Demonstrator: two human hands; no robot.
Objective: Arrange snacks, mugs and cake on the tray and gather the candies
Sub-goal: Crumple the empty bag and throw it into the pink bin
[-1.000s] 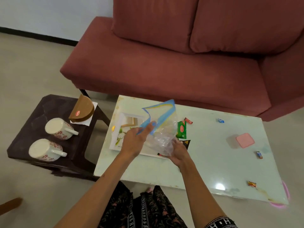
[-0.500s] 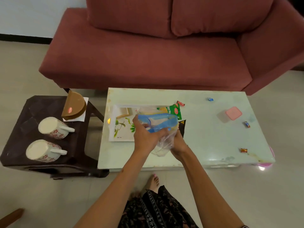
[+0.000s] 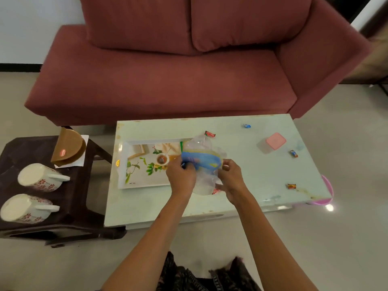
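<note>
Both hands grip a clear plastic bag (image 3: 203, 162) with a blue and yellow band, over the right end of the white floral tray (image 3: 144, 164). My left hand (image 3: 182, 176) pinches the band's left end, and my right hand (image 3: 232, 176) grips its right end. Snack packets lie mostly hidden under the bag. Loose candies lie on the glass table: a red one (image 3: 210, 134), a blue one (image 3: 247, 126), one at the right (image 3: 294, 153) and an orange one (image 3: 291, 186). Two flowered mugs (image 3: 41, 179) (image 3: 25, 208) and a half cake (image 3: 68, 150) sit on the dark side stool.
A small clear box with a pink lid (image 3: 273, 142) stands on the table at the right. A red sofa (image 3: 168, 76) runs behind the table. A pink object (image 3: 325, 192) shows under the table's right corner. The dark stool (image 3: 69, 206) stands left of the table.
The bag has been turned from upright to lying sideways between my hands, and my right hand moved from its bottom to the band's right end. The view has pulled back and shifted right.
</note>
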